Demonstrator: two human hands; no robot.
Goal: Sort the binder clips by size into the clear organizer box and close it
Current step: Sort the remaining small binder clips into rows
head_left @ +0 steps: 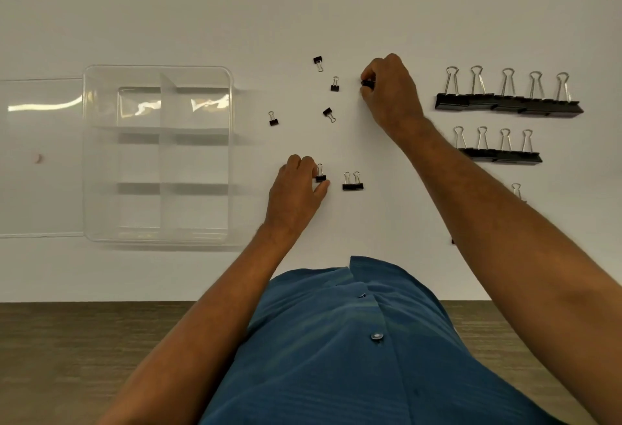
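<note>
Left hand (296,188) pinches a small clip (320,175) on the white table (370,20), right hand (390,87) curls round another small one (367,83) farther off. Between them, four loose small clips, plus a near pair (352,182). Right: five large clips (508,98), four medium (498,148). Left: the clear organizer box (158,155), open — no readable writing.

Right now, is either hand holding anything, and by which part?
Each pinches a small binder clip by its black body: the right hand one, the left hand another.
</note>
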